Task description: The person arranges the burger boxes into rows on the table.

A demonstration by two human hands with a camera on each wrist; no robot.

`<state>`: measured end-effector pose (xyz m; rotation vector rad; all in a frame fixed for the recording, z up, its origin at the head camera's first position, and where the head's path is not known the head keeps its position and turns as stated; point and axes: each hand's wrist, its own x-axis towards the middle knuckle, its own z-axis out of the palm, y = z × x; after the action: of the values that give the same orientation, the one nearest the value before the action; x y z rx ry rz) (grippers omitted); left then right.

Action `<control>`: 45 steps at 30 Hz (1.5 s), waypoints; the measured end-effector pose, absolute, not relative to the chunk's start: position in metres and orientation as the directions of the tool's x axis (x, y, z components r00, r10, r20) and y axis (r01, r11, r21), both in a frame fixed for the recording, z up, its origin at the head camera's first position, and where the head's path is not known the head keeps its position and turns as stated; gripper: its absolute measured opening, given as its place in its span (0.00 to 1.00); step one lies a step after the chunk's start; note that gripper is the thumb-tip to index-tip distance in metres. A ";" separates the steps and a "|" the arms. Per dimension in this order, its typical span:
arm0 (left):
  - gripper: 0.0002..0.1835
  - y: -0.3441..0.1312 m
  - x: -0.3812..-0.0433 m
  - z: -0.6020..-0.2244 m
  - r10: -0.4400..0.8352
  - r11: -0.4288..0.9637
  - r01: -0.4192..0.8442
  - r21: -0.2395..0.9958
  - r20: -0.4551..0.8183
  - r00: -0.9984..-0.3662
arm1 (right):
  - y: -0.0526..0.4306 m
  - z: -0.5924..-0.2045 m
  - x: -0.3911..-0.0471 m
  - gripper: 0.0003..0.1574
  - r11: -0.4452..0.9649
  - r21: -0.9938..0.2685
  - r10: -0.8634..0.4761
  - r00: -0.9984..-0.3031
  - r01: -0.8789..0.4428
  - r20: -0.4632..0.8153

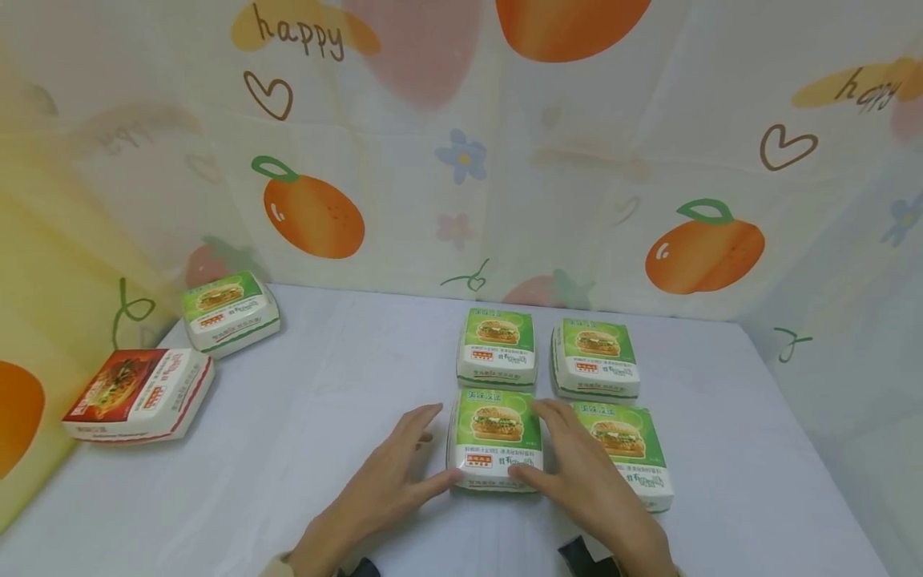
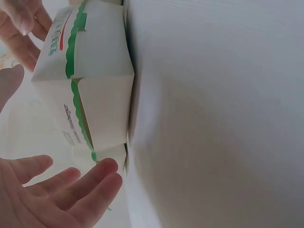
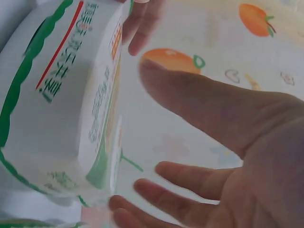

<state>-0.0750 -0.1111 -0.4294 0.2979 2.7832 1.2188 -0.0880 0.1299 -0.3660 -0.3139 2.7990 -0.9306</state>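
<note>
A green-and-white burger box [image 1: 497,425] lies between my two hands at the front of a group of similar boxes. To its left, my left hand [image 1: 385,477] has its fingers spread; the left wrist view shows a gap between those fingers and the box [image 2: 102,52]. My right hand [image 1: 587,465] reaches over the box's right side, thumb above its front edge. The right wrist view shows the right hand's fingers extended beside the box [image 3: 52,123], gripping nothing; whether a fingertip touches it I cannot tell. The right hand partly hides another green burger box [image 1: 645,465].
Two more green burger boxes, one [image 1: 497,344] directly behind and one [image 1: 596,358] behind to the right, complete the group. At the far left lie a red-and-white burger box [image 1: 144,397] and a green one [image 1: 231,312]. A printed curtain [image 1: 404,200] borders the white table [image 1: 324,377].
</note>
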 end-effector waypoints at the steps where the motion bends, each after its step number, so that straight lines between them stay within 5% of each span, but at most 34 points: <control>1: 0.48 -0.113 -0.074 -0.429 0.199 0.670 0.129 0.731 -0.009 -0.980 | 0.129 -0.366 -0.088 0.49 0.774 -0.615 -0.255 -0.964 -0.153 -0.081; 13: 0.43 -0.138 -0.064 -0.427 0.104 0.706 0.061 0.706 -0.017 -0.994 | 0.106 -0.372 -0.081 0.43 0.655 -0.686 -0.341 -0.934 -0.316 0.105; 25: 0.39 -0.169 -0.057 -0.424 0.077 0.743 0.165 0.648 0.162 -0.984 | 0.076 -0.376 -0.081 0.41 0.620 -0.670 -0.474 -0.876 -0.408 0.096; 45: 0.39 -0.243 -0.053 -0.406 -0.072 0.788 0.061 0.613 0.189 -0.979 | 0.017 -0.386 -0.081 0.42 0.539 -0.678 -0.595 -0.796 -0.499 0.113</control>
<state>-0.0529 -0.2430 -0.4055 -0.0093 3.1610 1.0956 -0.0807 0.0169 -0.3857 -0.9434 2.6388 -1.0981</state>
